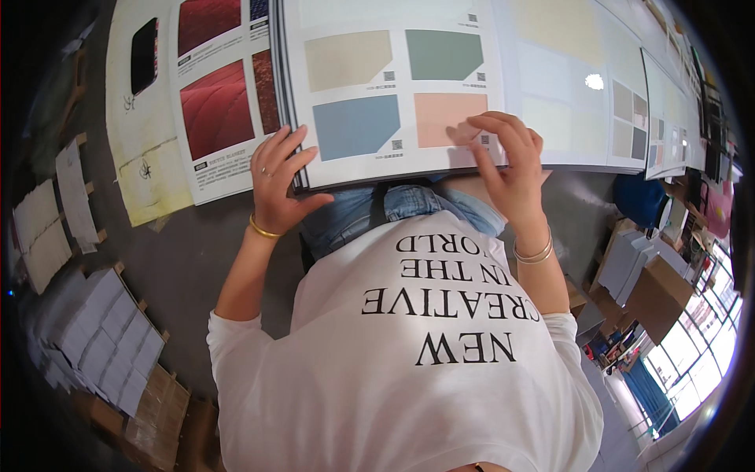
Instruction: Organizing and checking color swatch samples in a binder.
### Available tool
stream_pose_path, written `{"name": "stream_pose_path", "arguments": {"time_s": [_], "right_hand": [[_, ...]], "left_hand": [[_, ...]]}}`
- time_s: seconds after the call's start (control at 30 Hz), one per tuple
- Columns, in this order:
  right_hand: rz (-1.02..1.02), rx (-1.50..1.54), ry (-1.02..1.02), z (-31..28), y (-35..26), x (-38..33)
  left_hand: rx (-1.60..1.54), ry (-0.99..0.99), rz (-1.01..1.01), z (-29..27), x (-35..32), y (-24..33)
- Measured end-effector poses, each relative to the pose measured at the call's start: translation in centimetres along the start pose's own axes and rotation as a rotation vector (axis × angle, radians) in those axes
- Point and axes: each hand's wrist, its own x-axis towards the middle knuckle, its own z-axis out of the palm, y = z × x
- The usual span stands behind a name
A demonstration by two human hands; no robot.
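Observation:
An open sample book lies before me, its white page (354, 17) carrying beige, green, blue and peach colour swatches. My left hand (279, 175) rests at the near edge of the page, by the book's dark spine, fingers spread and holding nothing. Over the lower right corner of the peach swatch (440, 118) is my right hand (513, 157). Its forefinger and thumb tips are a little apart at that corner, the other fingers curled. The blue swatch (356, 126) lies between the two hands. Part of the peach swatch's corner is hidden by my fingers.
Left of the book lie a sheet with red pictures (216, 110) and a black phone (145, 55) on a yellow-stained board (161, 177). To the right are pale swatch pages (566, 110). Stacked white sheets (102, 338) stand at lower left; a cardboard box (659, 297) is at right.

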Motion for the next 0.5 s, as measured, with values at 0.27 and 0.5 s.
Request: {"name": "stream_pose_path", "arguments": {"time_s": [0.27,0.5], "right_hand": [[0.07,-0.127,0.112,-1.4,4.0,-3.3],[0.018,-0.222,-0.008,-0.8,4.8,-5.3]], "left_hand": [[0.196,-0.011,0.052,1.0,-0.9,1.3],[0.212,-0.04,0.07,1.5,-1.8,0.4]]}}
